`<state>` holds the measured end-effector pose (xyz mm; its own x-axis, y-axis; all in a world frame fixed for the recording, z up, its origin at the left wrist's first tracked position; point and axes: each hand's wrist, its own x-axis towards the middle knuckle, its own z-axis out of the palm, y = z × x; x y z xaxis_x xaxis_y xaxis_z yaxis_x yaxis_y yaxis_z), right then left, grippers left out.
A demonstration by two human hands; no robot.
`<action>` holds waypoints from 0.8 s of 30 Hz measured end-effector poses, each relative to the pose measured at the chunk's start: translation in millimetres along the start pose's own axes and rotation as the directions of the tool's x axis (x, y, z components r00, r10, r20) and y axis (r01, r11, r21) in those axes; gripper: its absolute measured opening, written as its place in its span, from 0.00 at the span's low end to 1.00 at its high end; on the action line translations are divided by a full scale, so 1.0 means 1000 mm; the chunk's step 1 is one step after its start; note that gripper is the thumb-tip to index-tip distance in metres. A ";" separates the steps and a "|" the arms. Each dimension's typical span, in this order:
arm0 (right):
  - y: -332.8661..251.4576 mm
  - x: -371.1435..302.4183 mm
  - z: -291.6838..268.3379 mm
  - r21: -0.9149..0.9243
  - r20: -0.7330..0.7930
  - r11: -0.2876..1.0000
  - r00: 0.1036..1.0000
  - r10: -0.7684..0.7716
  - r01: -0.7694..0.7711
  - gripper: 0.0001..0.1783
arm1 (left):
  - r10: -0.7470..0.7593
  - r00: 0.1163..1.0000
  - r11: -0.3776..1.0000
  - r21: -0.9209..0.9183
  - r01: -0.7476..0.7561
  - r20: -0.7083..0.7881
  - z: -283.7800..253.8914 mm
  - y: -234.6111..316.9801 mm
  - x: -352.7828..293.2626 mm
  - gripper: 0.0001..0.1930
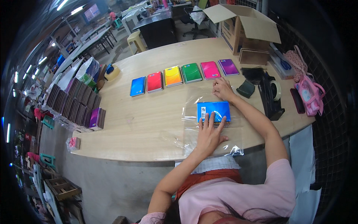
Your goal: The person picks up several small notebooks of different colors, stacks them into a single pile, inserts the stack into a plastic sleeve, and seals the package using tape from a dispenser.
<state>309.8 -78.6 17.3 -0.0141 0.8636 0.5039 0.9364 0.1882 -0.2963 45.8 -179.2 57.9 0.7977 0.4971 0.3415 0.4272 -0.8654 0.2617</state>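
One blue notebook (219,108) lies among clear plastic (233,142) on a table (126,128). The left hand (209,137) rests on it, spread wide, gripping nothing. Past the notebook, the right hand (223,90) curls; I can't tell its grip.

One pale wood-topped table (128,127) occupies the centre of the frame; grey concrete floor (108,183) shows at lower left. Upper centre holds one black desk (158,34), one cream stool (135,42) and one black wheeled chair (195,31); upper left, long tables (97,36) and lit tube lights (77,10). Dark wire mesh (330,123) lines the right edge.
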 end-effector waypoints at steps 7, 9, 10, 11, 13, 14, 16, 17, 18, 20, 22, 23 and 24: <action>-0.019 0.018 -0.034 0.044 0.000 0.999 1.000 -0.022 0.022 0.10 | 0.009 0.999 1.000 -0.017 -0.010 -0.031 0.003 -0.003 -0.003 0.46; -0.027 0.021 -0.046 0.072 0.131 0.991 0.986 0.100 -0.110 0.10 | 0.006 0.999 1.000 -0.026 -0.007 -0.038 0.003 -0.003 -0.004 0.46; -0.032 0.022 -0.051 0.075 0.164 0.986 0.977 0.136 -0.150 0.10 | 0.005 0.999 1.000 -0.025 -0.007 -0.043 0.003 -0.003 -0.004 0.46; -0.038 0.024 -0.055 0.076 0.198 0.979 0.965 0.172 -0.190 0.10 | 0.004 0.999 1.000 -0.023 -0.005 -0.048 0.002 -0.004 -0.004 0.46; -0.047 0.024 -0.066 0.047 0.283 0.982 0.945 0.164 -0.185 0.10 | -0.016 0.999 0.999 -0.045 0.014 -0.045 -0.001 -0.003 0.000 0.46; -0.051 0.025 -0.069 0.024 0.360 0.984 0.920 0.158 -0.178 0.10 | -0.031 0.999 0.998 -0.058 0.029 -0.040 -0.001 -0.003 0.002 0.46; -0.048 0.024 -0.067 0.007 0.374 0.997 0.925 0.067 -0.075 0.11 | -0.071 0.996 0.993 -0.094 0.066 -0.047 0.000 -0.001 0.006 0.46; -0.047 0.024 -0.067 -0.007 0.387 1.000 0.922 -0.017 0.021 0.12 | -0.104 0.993 0.987 -0.129 0.097 -0.048 0.001 0.001 0.007 0.46; -0.047 0.023 -0.065 -0.004 0.395 0.999 0.918 -0.030 0.035 0.12 | -0.118 0.991 0.985 -0.130 0.110 -0.055 0.004 0.001 0.007 0.46; -0.050 0.020 -0.062 0.108 0.301 0.994 0.953 -0.023 -0.010 0.13 | -0.121 0.982 0.991 -0.067 0.112 -0.147 0.010 0.004 0.007 0.47; -0.064 0.021 -0.067 0.067 0.369 0.997 0.929 0.019 -0.046 0.12 | -0.157 0.976 0.987 -0.045 0.152 -0.154 0.011 0.004 0.004 0.48; -0.075 0.022 -0.067 0.020 0.428 0.996 0.901 0.071 -0.088 0.12 | -0.184 0.971 0.983 -0.022 0.183 -0.153 0.011 0.003 0.002 0.49; -0.080 0.019 -0.069 0.028 0.437 0.997 0.898 0.048 -0.067 0.12 | -0.206 0.965 0.978 -0.019 0.206 -0.163 0.010 0.004 0.001 0.49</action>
<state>258.4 -109.1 106.4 -0.1209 0.9891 0.0835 0.9248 0.1428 -0.3526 52.4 -182.7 50.5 0.6122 0.6680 0.4230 0.5740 -0.7434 0.3432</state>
